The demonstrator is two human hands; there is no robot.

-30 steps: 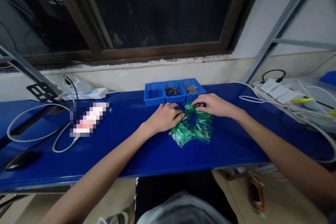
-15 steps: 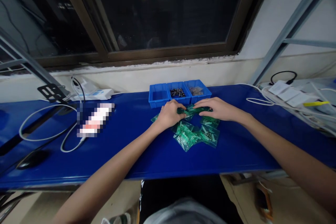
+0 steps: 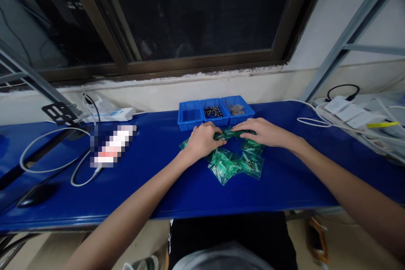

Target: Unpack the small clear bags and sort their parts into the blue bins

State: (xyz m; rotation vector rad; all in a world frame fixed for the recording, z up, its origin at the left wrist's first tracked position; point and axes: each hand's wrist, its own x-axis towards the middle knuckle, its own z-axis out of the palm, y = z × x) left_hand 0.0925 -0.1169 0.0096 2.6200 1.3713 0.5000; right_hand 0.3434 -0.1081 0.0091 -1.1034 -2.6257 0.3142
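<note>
A heap of small green plastic bags [image 3: 236, 162] with metal parts inside lies on the blue table [image 3: 158, 190], just in front of three blue bins [image 3: 190, 114]. My left hand [image 3: 202, 139] rests curled on the left side of the heap, fingers closed over one green bag [image 3: 221, 135]. My right hand [image 3: 261, 130] lies over the far right of the heap, its fingers pinching the same green bag from the other end. The middle bin holds dark small parts [image 3: 213, 112]; the right bin holds greyish parts [image 3: 236, 109].
White cables [image 3: 47, 164] loop over the left of the table beside a black mouse [image 3: 34, 194] and a white device [image 3: 110, 114]. More white cables and adapters [image 3: 344, 114] lie at the right. A dark window runs behind.
Both hands have moved a little farther from me, toward the bins. A green bag now stretches between them and another shows to the left of my left hand.
</note>
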